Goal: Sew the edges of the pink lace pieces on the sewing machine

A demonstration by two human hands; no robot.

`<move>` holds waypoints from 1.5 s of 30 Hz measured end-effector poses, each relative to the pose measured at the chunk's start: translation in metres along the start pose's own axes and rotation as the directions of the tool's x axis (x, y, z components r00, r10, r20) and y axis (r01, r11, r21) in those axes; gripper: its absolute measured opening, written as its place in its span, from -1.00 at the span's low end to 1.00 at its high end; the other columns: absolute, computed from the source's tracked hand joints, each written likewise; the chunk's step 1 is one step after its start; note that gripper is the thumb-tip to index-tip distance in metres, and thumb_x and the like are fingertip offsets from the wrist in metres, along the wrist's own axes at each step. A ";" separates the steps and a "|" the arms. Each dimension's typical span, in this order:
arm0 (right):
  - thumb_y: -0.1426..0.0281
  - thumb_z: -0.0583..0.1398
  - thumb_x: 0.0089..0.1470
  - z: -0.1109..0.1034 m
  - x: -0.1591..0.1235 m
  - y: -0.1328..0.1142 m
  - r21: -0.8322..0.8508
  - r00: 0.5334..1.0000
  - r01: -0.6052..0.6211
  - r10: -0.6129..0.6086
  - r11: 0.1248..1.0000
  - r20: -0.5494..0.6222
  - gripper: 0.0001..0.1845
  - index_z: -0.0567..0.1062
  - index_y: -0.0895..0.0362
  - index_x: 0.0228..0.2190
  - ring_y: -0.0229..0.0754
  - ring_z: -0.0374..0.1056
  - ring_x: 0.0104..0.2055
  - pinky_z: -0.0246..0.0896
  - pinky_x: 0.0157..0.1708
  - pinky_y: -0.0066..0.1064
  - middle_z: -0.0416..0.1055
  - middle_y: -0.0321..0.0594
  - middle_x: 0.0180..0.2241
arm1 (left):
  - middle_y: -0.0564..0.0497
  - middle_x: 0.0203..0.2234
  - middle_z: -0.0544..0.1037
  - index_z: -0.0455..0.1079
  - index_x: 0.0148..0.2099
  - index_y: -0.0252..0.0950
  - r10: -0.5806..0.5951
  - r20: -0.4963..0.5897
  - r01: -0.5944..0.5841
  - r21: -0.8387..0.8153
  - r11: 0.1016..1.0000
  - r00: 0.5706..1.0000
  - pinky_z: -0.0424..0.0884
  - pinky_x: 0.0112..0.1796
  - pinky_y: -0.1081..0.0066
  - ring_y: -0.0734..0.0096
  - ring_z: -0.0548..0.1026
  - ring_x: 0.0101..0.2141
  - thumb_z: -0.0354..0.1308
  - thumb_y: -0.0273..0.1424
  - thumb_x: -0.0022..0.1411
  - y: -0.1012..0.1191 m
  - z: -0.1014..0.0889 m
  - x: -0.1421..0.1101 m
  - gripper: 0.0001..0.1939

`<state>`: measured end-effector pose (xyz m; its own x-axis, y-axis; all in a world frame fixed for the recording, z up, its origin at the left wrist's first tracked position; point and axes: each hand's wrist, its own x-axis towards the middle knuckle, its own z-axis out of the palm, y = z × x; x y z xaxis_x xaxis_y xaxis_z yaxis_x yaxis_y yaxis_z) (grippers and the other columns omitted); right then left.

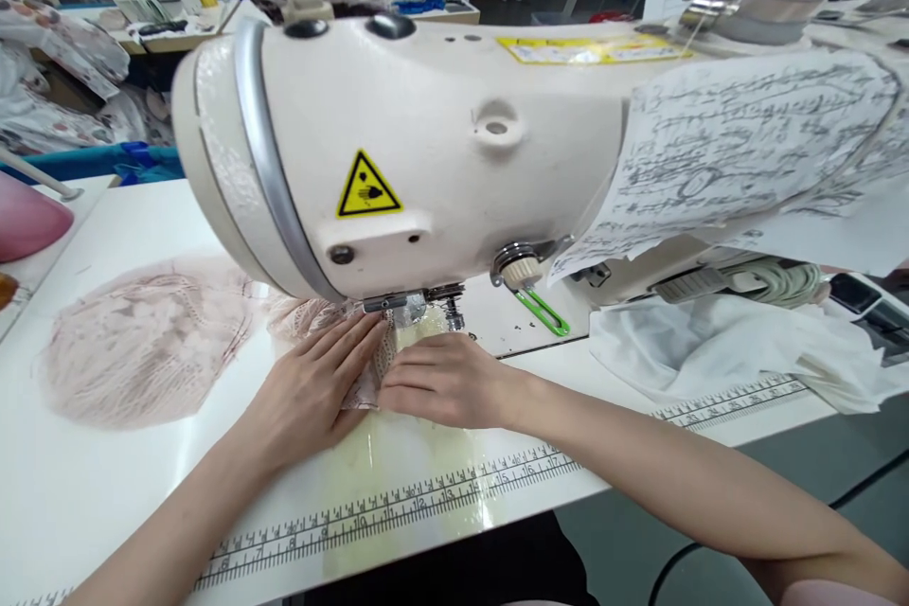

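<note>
A pale pink lace fabric piece lies under the needle area of a white sewing machine. My left hand rests on it with fingers stretched flat, pointing toward the presser foot. Beside it, my right hand has its fingers curled together at the right edge of the lace; the fingertips are partly hidden. More of the same lace bunches up behind my left fingers. A separate round piece of pink lace lies spread on the table to the left.
A printed ruler strip runs along the table's front edge. A green thread snipper hangs near the machine's tension dial. White cloth and a coil of pale tape lie at right. A pink object stands at far left.
</note>
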<state>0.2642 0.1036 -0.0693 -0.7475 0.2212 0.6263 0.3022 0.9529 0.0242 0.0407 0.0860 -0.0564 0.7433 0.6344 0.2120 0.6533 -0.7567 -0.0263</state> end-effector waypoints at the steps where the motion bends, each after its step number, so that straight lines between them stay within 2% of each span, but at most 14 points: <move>1: 0.45 0.07 0.27 0.001 0.001 -0.001 -0.014 1.000 0.004 -0.004 1.000 0.015 -0.79 0.49 0.08 -0.34 -0.42 0.38 -0.37 0.23 -0.46 -0.54 0.52 -0.49 -0.42 | -0.20 0.24 0.24 -0.06 0.38 -0.37 -0.001 0.002 0.001 0.010 1.000 1.000 0.30 0.14 0.07 0.05 0.26 0.21 -0.02 -0.17 0.30 -0.001 0.000 0.000 -0.29; 6: 0.44 0.06 0.27 0.004 0.001 -0.002 -0.036 0.999 0.030 -0.029 0.999 0.040 -0.77 0.51 0.09 -0.34 -0.40 0.37 -0.37 0.21 -0.46 -0.52 0.52 -0.46 -0.42 | -0.13 0.24 0.25 -0.01 0.37 -0.30 0.003 0.002 -0.003 0.022 1.000 1.000 0.30 0.14 0.08 0.06 0.27 0.20 -0.01 -0.15 0.30 -0.004 -0.002 0.000 -0.32; 12: 0.44 0.08 0.26 0.008 0.000 -0.002 -0.015 0.999 0.028 -0.028 1.000 -0.044 -0.77 0.51 0.12 -0.37 -0.39 0.36 -0.38 0.23 -0.45 -0.52 0.50 -0.43 -0.46 | -0.12 0.23 0.27 0.05 0.35 -0.30 -0.006 0.009 0.005 0.036 0.999 1.000 0.29 0.14 0.02 0.03 0.31 0.18 -0.02 -0.19 0.30 -0.004 -0.004 0.002 -0.36; 17: 0.45 0.06 0.26 0.008 0.000 -0.001 -0.027 0.999 0.031 -0.031 0.999 -0.009 -0.76 0.51 0.11 -0.36 -0.38 0.36 -0.38 0.24 -0.45 -0.52 0.48 -0.41 -0.47 | -0.12 0.22 0.29 0.06 0.35 -0.28 -0.014 0.008 0.014 0.030 0.999 1.000 0.24 0.16 -0.02 0.01 0.32 0.16 -0.02 -0.21 0.28 -0.005 -0.003 0.003 -0.36; 22: 0.47 0.08 0.25 0.005 0.000 0.000 -0.040 0.998 0.032 -0.034 0.999 -0.052 -0.78 0.50 0.12 -0.38 -0.38 0.35 -0.39 0.26 -0.44 -0.52 0.48 -0.42 -0.48 | -0.13 0.19 0.33 0.06 0.35 -0.31 -0.002 -0.008 0.003 0.061 0.998 1.000 0.29 0.14 0.05 0.05 0.34 0.15 -0.02 -0.22 0.28 -0.003 -0.004 0.006 -0.36; 29: 0.49 0.05 0.27 0.002 -0.002 0.004 -0.060 0.998 0.025 -0.022 0.998 0.052 -0.78 0.47 0.12 -0.35 -0.37 0.33 -0.38 0.25 -0.40 -0.51 0.48 -0.42 -0.46 | -0.14 0.15 0.39 0.14 0.32 -0.31 -0.035 -0.037 0.037 0.063 0.997 0.999 0.33 0.10 0.03 0.01 0.37 0.13 -0.01 -0.20 0.27 0.002 -0.004 0.008 -0.38; 34: 0.52 0.03 0.27 0.000 -0.004 0.006 -0.074 0.998 -0.015 0.019 0.997 0.057 -0.76 0.48 0.10 -0.32 -0.38 0.32 -0.37 0.17 -0.46 -0.53 0.48 -0.45 -0.46 | -0.20 0.12 0.42 0.22 0.27 -0.35 -0.018 -0.044 0.022 0.091 0.996 0.999 0.35 0.08 0.00 -0.03 0.39 0.11 0.03 -0.21 0.24 0.004 -0.005 0.010 -0.40; 39: 0.58 0.03 0.23 -0.002 -0.005 0.008 -0.121 0.998 -0.046 0.051 0.992 0.036 -0.72 0.49 0.09 -0.35 -0.39 0.29 -0.39 -0.06 -0.60 -0.49 0.47 -0.48 -0.46 | -0.25 0.09 0.44 0.31 0.20 -0.39 -0.008 -0.037 0.014 0.148 0.989 0.999 0.39 0.03 -0.01 -0.05 0.41 0.08 0.01 -0.24 0.23 0.004 -0.005 0.011 -0.45; 42: 0.58 0.01 0.24 -0.005 -0.004 0.008 -0.139 0.998 -0.060 0.064 0.988 0.025 -0.70 0.49 0.09 -0.35 -0.38 0.28 -0.36 -0.14 -0.60 -0.46 0.48 -0.47 -0.46 | -0.25 0.08 0.45 0.32 0.20 -0.39 -0.006 -0.041 0.012 0.162 0.987 0.999 0.41 0.01 0.01 -0.04 0.43 0.07 -0.01 -0.24 0.24 0.005 -0.004 0.011 -0.46; 45: 0.58 0.00 0.24 -0.008 -0.002 0.008 -0.152 0.996 -0.083 0.085 0.985 0.011 -0.68 0.49 0.09 -0.38 -0.37 0.27 -0.36 -0.13 -0.56 -0.44 0.48 -0.47 -0.46 | -0.25 0.09 0.44 0.31 0.20 -0.37 -0.018 -0.037 0.024 0.167 0.986 0.999 0.40 0.01 -0.01 -0.05 0.42 0.07 -0.01 -0.25 0.25 0.005 -0.004 0.011 -0.47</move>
<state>0.2731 0.1087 -0.0644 -0.7256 0.3040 0.6173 0.4493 0.8888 0.0904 0.0521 0.0884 -0.0505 0.7257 0.6414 0.2489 0.6856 -0.7044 -0.1837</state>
